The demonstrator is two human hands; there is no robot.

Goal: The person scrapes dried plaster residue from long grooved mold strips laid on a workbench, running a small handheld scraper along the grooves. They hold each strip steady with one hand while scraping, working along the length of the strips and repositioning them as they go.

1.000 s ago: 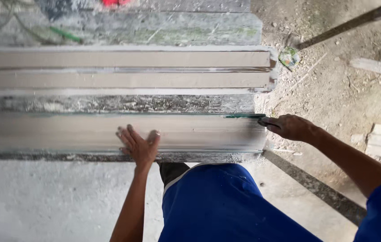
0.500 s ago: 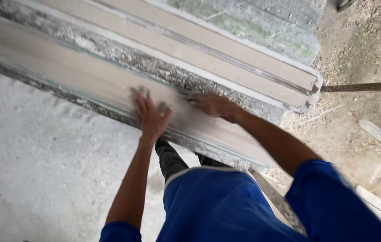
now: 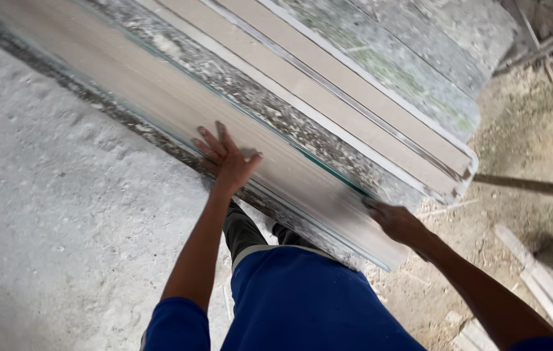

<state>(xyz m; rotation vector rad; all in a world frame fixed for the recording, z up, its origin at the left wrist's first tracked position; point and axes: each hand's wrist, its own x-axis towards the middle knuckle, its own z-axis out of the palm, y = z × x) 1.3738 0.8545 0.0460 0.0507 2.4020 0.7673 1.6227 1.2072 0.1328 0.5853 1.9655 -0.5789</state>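
— Hands? Left hand (image 3: 227, 159) lies flat, fingers spread, on the front slab (image 3: 179, 107); right hand (image 3: 396, 221) grips its end edge.
— Progress?
— Slab leans on the stack (image 3: 367, 84), not yet lifted.

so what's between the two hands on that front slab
In the head view, only bare beige slab face lies between the left hand and the right hand. Both rest on the front slab; nothing else sits there.

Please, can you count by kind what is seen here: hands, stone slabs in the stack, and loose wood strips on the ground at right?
Hands: 2, left hand and right hand
Stone slabs: 5, roughly, edges overlap
Wood strips: 2
Total: 9
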